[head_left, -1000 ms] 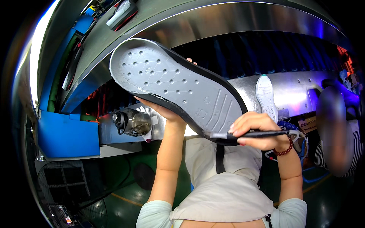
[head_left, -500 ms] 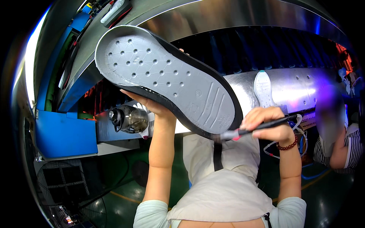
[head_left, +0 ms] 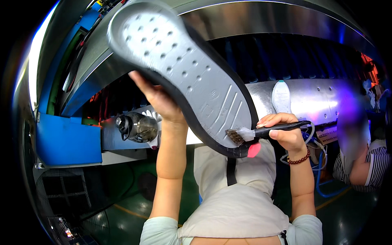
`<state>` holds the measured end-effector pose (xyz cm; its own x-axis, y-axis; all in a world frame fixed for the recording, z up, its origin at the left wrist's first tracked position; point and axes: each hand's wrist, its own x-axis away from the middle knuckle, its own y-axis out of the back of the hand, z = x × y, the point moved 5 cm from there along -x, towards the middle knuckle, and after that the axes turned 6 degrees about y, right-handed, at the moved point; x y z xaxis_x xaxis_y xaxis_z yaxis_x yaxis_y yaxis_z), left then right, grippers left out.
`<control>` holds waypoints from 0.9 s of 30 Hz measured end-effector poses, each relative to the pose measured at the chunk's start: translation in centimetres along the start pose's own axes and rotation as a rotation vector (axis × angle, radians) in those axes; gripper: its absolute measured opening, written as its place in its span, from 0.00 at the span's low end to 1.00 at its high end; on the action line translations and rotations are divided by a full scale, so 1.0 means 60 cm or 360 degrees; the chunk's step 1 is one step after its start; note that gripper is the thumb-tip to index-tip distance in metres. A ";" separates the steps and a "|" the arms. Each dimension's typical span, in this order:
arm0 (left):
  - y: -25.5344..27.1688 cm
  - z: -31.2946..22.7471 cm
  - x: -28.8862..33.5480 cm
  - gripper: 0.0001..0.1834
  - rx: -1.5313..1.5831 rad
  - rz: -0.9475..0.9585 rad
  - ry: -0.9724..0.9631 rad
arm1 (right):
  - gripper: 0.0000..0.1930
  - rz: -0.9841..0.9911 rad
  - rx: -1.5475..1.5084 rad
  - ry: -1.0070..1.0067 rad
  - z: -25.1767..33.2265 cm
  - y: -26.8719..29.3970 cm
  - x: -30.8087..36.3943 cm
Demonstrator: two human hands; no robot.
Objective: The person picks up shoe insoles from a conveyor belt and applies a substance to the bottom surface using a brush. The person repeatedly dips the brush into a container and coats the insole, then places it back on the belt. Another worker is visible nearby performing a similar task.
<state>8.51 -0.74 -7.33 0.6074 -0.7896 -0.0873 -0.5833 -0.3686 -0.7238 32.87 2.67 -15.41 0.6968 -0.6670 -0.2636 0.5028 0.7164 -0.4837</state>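
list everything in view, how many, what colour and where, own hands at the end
sole: one, grey with black rim, centre
brush: one, black handle, brown bristles, against the sole's near end
pink item: one, pink, at the sole's near end, kind unclear
bottle: one, dark see-through, mid-left
bench: one, silver, mid-right
white sole: one, white, on the bench
cabinet: one, blue, left
fan: one, dark, lower left
co-worker: one, striped clothing, right
apron: one, pale, lower centre
bracelet: one, dark red, right wrist
left hand: one, bare, holding the sole
right hand: one, bare, gripping the brush
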 end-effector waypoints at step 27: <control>0.054 0.087 0.103 0.35 0.0733 0.0582 0.0317 | 0.10 0.0315 0.0562 0.0289 0.022 -0.122 -0.018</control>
<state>13.19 -4.24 -13.79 0.2738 -0.9175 -0.2885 -0.4150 0.1579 -0.8960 29.12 -1.56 -10.47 0.7120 -0.5126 -0.4798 0.5347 0.8388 -0.1026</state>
